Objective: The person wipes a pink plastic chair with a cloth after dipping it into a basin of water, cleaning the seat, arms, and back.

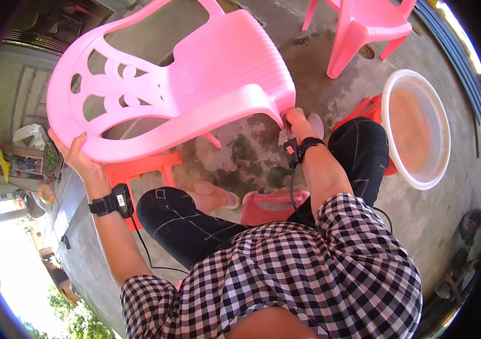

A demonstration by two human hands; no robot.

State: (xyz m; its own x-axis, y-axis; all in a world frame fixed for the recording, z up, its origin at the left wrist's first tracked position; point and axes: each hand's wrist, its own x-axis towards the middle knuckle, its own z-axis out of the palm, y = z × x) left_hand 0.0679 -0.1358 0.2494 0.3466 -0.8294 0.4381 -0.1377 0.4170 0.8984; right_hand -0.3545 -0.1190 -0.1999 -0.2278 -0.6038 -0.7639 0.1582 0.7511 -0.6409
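A pink plastic armchair point(227, 63) lies tipped back before me, its openwork backrest towards the left. My left hand point(80, 159) grips the rim at the top of the backrest, thumb on the upper face. Below that rim stands an orange-red plastic stool point(141, 167). At the chair's front leg, just under the end of the near armrest, is my right hand point(296, 122). Its fingers are bent around the leg and partly hidden. A pale, cloth-like scrap point(284, 136) shows beneath that hand; what it is cannot be made out clearly.
A white plastic basin point(447, 127) with cloudy brownish water rests on a red stool point(361, 111) by my right knee. Another pink chair point(367, 29) stands at the far right. Between my legs is a red plastic stool point(257, 209). The concrete floor point(247, 148) has dark stains.
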